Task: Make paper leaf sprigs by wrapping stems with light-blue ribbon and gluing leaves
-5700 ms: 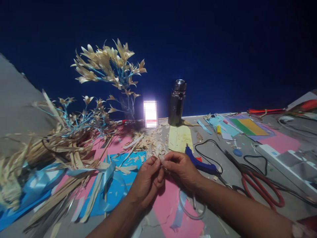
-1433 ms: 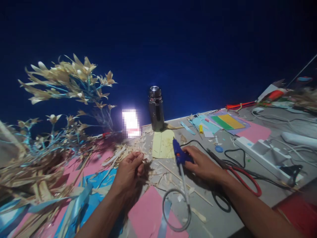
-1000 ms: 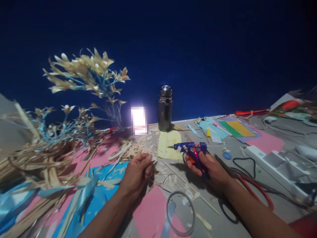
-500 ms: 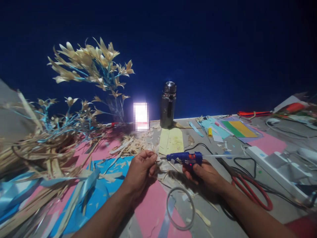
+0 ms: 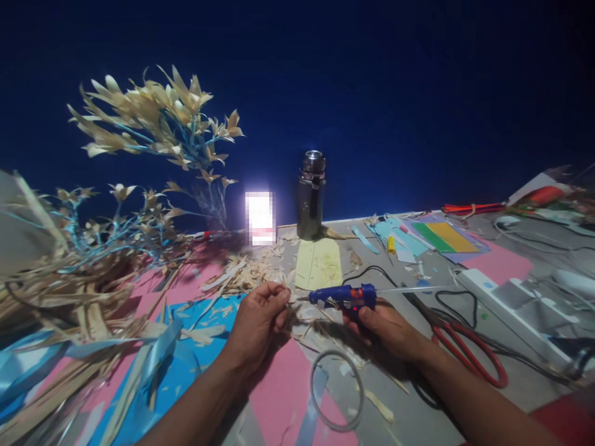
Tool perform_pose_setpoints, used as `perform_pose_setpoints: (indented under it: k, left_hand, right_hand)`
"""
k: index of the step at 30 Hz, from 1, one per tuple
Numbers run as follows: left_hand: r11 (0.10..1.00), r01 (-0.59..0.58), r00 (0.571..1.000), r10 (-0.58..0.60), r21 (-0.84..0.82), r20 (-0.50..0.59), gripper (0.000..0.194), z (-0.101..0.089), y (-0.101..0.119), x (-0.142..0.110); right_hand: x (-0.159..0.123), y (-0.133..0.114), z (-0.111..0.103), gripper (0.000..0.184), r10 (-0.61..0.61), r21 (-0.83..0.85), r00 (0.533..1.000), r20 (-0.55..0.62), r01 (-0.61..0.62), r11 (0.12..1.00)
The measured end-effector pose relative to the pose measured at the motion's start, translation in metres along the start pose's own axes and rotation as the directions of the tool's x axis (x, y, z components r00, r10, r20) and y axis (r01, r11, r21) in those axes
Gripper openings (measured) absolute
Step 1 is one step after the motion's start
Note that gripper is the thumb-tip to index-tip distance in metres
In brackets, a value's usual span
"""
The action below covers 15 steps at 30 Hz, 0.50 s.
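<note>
While R hand (image 5: 390,325) is curled round hot-glue gun (image 5: 341,295), L hand (image 5: 260,316) is pinched closed nr its nozzle (image 5: 304,298), contents unclear.

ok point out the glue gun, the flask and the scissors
blue glue gun (image 5: 334,295): head view, on its barrel
dark metal flask (image 5: 310,207): head view, on its body
red-handled scissors (image 5: 490,369): head view, on a handle loop

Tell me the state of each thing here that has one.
Glue gun: red light on, clear stick protruding behind.
Right hand: gripping the glue gun.
Left hand: fingers pinched; contents unclear.
Thermos: upright, lid on.
Scissors: lying down, blades look closed.
Power strip: adapters plugged in.
Yellow paper: lying flat.
Dried-leaf flowers: petals spread.
</note>
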<state>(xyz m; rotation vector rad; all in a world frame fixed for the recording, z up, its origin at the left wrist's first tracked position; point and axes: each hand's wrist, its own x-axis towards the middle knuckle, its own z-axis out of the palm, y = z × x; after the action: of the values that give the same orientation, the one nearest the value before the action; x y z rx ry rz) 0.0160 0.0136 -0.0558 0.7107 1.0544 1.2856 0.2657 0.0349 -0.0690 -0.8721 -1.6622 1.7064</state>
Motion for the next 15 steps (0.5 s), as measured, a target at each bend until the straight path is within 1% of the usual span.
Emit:
perform_pose_setpoints:
  k: [3, 5, 8, 11, 15]
  left_hand:
    - [1.0, 0.014, 1.0, -0.014, -0.002, -0.01, 0.037, 0.0001, 0.0013, -0.0002]
    - [1.0, 0.017, 1.0, -0.017, 0.007, -0.011, 0.036, 0.0001, 0.0013, -0.0003]
    - [1.0, 0.003, 1.0, -0.003, 0.011, -0.005, 0.034, 0.0002, -0.0001, -0.0004]
    - [1.0, -0.01, 1.0, 0.01, 0.012, 0.007, 0.033, 0.0006, -0.0018, -0.0004]
    - [1.0, 0.016, 1.0, -0.016, -0.003, 0.007, 0.032, -0.0006, -0.0032, 0.0009]
  right_hand:
    - [-0.0003, 0.0007, -0.0007, 0.065, -0.011, -0.026, 1.0, -0.01, 0.01, 1.0]
    - [-0.0003, 0.0008, -0.0007, 0.066, -0.016, -0.014, 1.0, -0.008, 0.016, 1.0]
    - [-0.0003, 0.0018, -0.0005, 0.065, -0.011, -0.004, 1.0, -0.005, 0.011, 1.0]
    - [-0.0005, 0.0036, -0.001, 0.063, -0.016, -0.035, 1.0, 0.0, 0.016, 0.999]
    - [-0.0003, 0.0044, -0.0014, 0.062, -0.032, -0.058, 0.999, 0.006, 0.033, 0.998]
